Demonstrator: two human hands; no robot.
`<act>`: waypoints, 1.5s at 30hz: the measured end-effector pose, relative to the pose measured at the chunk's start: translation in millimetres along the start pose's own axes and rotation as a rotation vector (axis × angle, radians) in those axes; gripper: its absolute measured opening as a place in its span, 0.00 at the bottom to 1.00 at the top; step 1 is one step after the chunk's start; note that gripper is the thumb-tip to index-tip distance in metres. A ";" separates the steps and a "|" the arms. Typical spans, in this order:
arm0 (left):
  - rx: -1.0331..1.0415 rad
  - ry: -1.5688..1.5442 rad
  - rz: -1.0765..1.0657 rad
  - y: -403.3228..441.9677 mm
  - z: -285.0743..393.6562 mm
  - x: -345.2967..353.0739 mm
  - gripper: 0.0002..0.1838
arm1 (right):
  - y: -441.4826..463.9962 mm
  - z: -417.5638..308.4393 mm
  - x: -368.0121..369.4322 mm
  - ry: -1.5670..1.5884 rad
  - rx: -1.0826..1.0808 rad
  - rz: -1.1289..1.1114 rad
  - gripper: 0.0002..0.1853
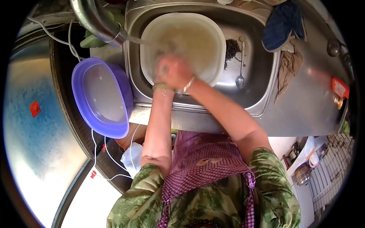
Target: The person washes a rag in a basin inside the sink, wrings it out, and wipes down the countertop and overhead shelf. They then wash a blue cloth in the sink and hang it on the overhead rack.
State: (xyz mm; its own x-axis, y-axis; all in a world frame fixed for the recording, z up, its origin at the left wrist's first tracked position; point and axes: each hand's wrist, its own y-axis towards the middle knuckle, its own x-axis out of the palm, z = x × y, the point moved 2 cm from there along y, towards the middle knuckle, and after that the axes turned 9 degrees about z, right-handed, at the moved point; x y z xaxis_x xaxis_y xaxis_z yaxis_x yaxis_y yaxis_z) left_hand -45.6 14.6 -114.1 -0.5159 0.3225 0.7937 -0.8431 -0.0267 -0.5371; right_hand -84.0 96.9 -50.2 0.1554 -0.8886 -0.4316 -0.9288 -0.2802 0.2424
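Observation:
My left hand (pixel 162 73) and my right hand (pixel 180 71) are pressed close together over the near left part of a white basin (pixel 221 49). Both are smeared by motion, so their fingers and anything between them cannot be made out. Cloudy, yellowish water (pixel 190 41) fills the basin, which sits in a steel sink (pixel 253 89). A thin stream runs from the metal faucet (pixel 114 36) at the upper left toward my hands. A bangle circles each of my wrists.
A purple tub (pixel 81 102) stands left of the sink. In the sink's right part lie a spoon (pixel 240 80) and dark scraps (pixel 231 49). A blue cloth mitt (pixel 283 26) and a brown rag (pixel 289 70) rest on the right rim. White cords (pixel 110 159) hang at the left.

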 end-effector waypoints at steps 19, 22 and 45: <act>-0.212 0.218 0.460 22.1 4.1 -77.1 0.37 | -6.2 99.7 -19.3 0.153 0.900 0.017 0.38; -0.230 0.128 0.451 13.0 -4.7 -55.4 0.38 | -9.1 116.8 -21.2 0.277 0.835 0.084 0.34; 0.028 0.170 0.039 -112.8 20.4 125.3 0.26 | 4.9 32.9 -125.6 -0.043 0.572 0.048 0.18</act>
State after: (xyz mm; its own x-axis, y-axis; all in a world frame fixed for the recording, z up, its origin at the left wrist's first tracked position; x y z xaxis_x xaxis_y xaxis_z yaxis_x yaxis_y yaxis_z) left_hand -18.2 38.7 51.8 -0.5168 0.4764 0.7113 -0.8281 -0.0675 -0.5565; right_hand -119.2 219.2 -23.4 0.1054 -0.8767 -0.4694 -0.9706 0.0120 -0.2405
